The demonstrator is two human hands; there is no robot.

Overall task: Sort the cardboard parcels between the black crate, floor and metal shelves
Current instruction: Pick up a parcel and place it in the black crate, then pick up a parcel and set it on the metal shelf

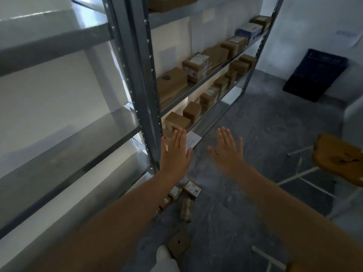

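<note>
White-painted walls point(306, 22) meet in a corner at about 1 o'clock. A sheet of paper point(346, 37) is fixed to the wall at 2 o'clock, its print too blurred to read. The floor point(255, 138) is mottled grey with pale scuffs and spreads from the centre towards 5 o'clock. Grey metal shelves point(135, 75) stand along the wall from 9 to 1 o'clock, with the pale wall showing between the boards. At 4 o'clock stands a chair point(339, 156) with a worn wooden seat on a white tubular frame point(300, 169). The light is dim and cool, brightest on the wall behind the shelves at 10 o'clock.
</note>
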